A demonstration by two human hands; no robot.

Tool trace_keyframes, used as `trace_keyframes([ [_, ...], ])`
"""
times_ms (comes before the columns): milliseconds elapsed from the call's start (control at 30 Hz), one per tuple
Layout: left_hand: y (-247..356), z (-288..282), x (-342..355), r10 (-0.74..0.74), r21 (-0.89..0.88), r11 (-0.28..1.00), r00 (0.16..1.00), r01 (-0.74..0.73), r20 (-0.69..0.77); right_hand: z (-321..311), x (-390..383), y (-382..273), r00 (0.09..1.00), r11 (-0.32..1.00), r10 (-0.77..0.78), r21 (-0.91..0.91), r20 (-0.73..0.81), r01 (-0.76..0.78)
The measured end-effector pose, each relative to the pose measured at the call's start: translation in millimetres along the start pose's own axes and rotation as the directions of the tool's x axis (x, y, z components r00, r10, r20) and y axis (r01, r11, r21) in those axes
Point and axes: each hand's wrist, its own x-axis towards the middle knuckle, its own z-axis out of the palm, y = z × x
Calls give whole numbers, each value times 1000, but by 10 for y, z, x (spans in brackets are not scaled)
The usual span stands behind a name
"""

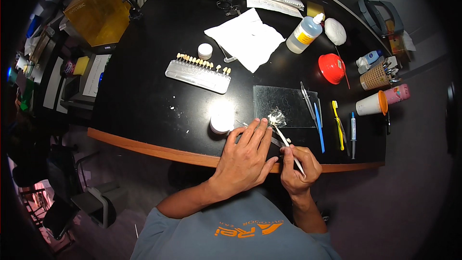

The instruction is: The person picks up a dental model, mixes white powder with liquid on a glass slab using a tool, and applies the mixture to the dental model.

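Right hand [299, 165]: low centre, fingers pinched shut around a thin white-handled spatula [288, 144].
Left hand [245, 156]: flat, fingers spread, holding nothing I can see.
Spatula tip: up-left of right hand, in white paste [276, 117] on the glass slab [285, 106].

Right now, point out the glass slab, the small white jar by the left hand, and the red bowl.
glass slab [288, 97], head view, bare upper middle of the slab.
small white jar [220, 124], head view, centre of its top.
red bowl [331, 67], head view, middle of the bowl.
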Motion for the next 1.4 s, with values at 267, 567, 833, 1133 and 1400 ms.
trace_keyframes([
  [267,-6,-10,-1,3,11,1000,1000,-3,-2,46,53,-19,999,999,41,-11,7,-41],
  [567,-2,-12,4,-1,12,1000,1000,1,1,28,63,-31,998,998,57,-11,8,-57],
  [833,-12,-8,4,4,2,1000,1000,-4,3,75,62,-39,1000,1000,-5,-29,13,5],
  [1133,-10,-9,-3,6,-5,1000,1000,-6,-8,95,61,-105,1000,999,-25,-34,20,25],
  [1400,0,8,-8,11,-10,1000,1000,-11,-4,106,52,-110,1000,999,14,-34,-1,-14],
])
